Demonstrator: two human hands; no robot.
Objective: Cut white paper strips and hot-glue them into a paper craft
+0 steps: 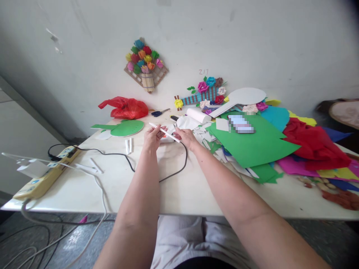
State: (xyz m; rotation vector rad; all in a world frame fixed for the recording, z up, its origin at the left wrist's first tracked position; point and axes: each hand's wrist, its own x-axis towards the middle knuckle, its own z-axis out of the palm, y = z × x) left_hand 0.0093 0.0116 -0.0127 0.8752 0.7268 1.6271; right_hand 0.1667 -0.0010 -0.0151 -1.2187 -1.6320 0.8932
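My left hand (153, 138) pinches a thin white paper tube (165, 132), which slants down to the right across both hands. At the tube's lower right end is my right hand (185, 136), its fingers closed; a small dark pointed tip shows above them, too small to name. Under the tube, partly hidden by my hands, lies a pale device (167, 139) with an orange-red patch, and a black cord (185, 162) runs near it. Short white paper rolls (129, 146) lie left of my left hand. A roll of white paper (198, 116) lies beyond my right hand.
At left are a power strip (53, 173) with cables and a green paddle-shaped piece (127, 128). Behind lie a red plastic bag (126, 108) and scissors (159, 112). At right, green sheets (252, 145), a phone (241, 124) and red crepe material (314, 144) are piled.
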